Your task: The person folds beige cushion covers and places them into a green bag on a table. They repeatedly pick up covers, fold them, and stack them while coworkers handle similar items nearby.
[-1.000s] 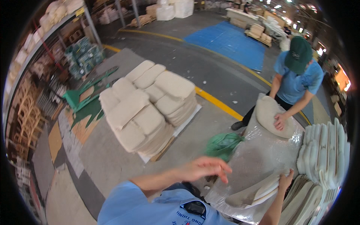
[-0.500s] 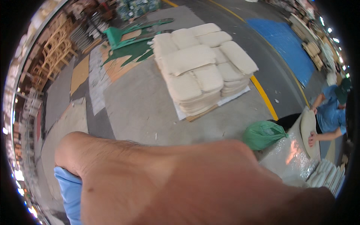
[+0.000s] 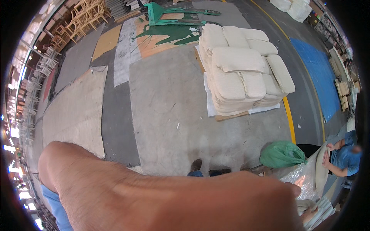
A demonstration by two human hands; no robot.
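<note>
Our left grip (image 3: 266, 200) fills five o'clock, right grip (image 3: 309, 215) beside pads (image 3: 326, 210) likely stacked for space; we cannot tell either's hold.

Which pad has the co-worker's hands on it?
The beige pad at the far end of the shiny worktop, under the co-worker's hands; the pads on the pallet are untouched.

A: Foreground?
B: Left hand (image 3: 262, 198), close up, overlapping the plastic-covered worktop (image 3: 295, 176).
A: Beyond?
B: Cream pads (image 3: 237, 71) stacked, brown base (image 3: 231, 117) beneath; green bag (image 3: 282, 154) beside worktop; co-worker's hands (image 3: 327, 159) on a pale pad (image 3: 320, 174).
</note>
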